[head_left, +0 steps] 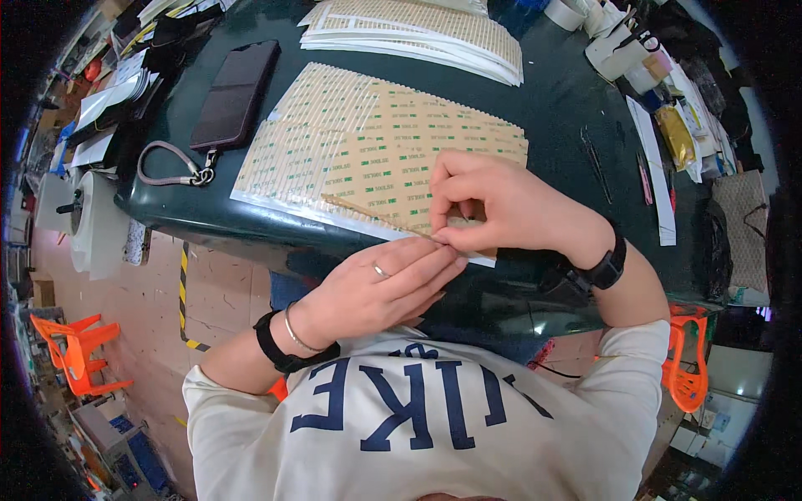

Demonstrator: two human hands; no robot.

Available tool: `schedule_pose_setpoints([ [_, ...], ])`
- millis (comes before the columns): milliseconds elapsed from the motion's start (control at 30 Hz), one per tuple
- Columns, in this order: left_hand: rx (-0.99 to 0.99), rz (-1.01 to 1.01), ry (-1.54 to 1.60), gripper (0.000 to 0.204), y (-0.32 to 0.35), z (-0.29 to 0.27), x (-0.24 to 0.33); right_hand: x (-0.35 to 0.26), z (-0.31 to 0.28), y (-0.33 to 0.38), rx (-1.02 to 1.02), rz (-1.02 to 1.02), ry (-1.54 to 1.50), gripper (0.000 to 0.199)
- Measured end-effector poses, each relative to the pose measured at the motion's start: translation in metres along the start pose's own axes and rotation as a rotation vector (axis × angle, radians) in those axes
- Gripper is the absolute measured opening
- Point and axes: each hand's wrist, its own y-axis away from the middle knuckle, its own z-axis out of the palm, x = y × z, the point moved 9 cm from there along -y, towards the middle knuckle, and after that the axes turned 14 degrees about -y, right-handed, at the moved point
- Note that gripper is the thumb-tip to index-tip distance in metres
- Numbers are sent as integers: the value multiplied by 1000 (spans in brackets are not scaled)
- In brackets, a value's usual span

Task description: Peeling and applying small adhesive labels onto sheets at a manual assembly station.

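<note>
A sheet of tan adhesive backing paper (401, 142) with green print lies at the table's near edge. Its left part is slit into narrow strips, and a white margin shows along the front. One thin tan strip (368, 210) runs over the near part of the sheet up to my fingertips. My right hand (501, 204) is closed in a pinch on the strip's right end. My left hand (388, 284), wearing a ring, meets it there from below, fingers pressed together on that same end. The fingers partly hide the strip's tip.
A stack of similar sheets (409, 37) lies at the back. On the left rests a dark phone (236, 96) with a grey wrist strap (171, 163). Tweezers (596, 163) and a long white strip (653, 171) lie to the right. Orange chairs (79, 351) stand below.
</note>
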Motion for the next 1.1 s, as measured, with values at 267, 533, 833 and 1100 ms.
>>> schedule_pose_setpoints([
  [267,12,-45,64,53,-2,-1,-3,6,-8,1,48,-28,-112,11],
  [533,37,-95,21,51,-1,-4,-3,5,-4,2,52,-45,-85,10],
  [833,31,-99,14,50,0,-1,-4,7,-8,2,69,19,-88,11],
  [1100,-7,-133,37,50,-2,-4,-4,8,-18,7,137,35,-41,10],
])
